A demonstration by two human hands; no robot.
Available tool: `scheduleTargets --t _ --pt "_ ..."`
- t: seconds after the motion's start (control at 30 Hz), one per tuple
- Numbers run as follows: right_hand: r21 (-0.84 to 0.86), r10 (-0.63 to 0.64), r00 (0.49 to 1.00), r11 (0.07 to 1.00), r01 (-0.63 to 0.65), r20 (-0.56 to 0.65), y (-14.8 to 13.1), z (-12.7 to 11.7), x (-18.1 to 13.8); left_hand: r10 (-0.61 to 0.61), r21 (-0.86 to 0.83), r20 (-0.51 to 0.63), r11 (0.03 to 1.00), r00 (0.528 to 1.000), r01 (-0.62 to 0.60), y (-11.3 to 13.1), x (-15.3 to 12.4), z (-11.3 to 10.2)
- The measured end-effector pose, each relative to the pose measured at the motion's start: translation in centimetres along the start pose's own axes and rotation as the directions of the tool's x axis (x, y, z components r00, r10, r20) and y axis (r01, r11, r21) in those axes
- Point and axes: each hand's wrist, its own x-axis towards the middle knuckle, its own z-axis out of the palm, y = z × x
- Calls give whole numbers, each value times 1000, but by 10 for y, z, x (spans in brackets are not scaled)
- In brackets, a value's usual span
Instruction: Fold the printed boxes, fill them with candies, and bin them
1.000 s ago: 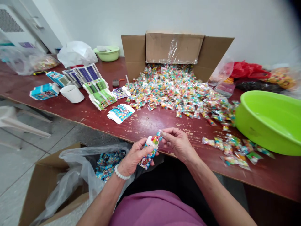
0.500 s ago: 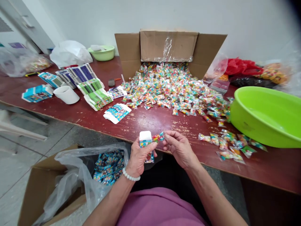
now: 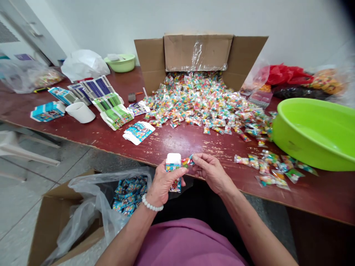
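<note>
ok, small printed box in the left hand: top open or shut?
Open: on the small printed box, the white flap stands raised.

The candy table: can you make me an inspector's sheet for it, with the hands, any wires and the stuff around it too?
Surface: reddish-brown table, with scuffed paint.
Things in use: small box, white flap up; candy packet beside it; candy pile spilling from a big cardboard box.
Clutter: flat boxes, a red bag and a green basin share the table.
Hands: left hand holds the small box; right hand pinches the candy packet.
Cables: nothing seen.
Surroundings: pale wall behind; white stool at the picture's left; floor carton with a plastic bag and blue packets.
</note>
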Motion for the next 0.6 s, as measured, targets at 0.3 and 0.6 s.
scheduleTargets --t 0.3,0.6 --pt "-456 -338 886 874 170 -317 -19 -86 -2 -28 40 -33 999 999 29 -6 4 -16" --pt "-990 -748 656 137 8 -99 -53 -164 30 -44 21 -39 999 998 45 -16 21 -31"
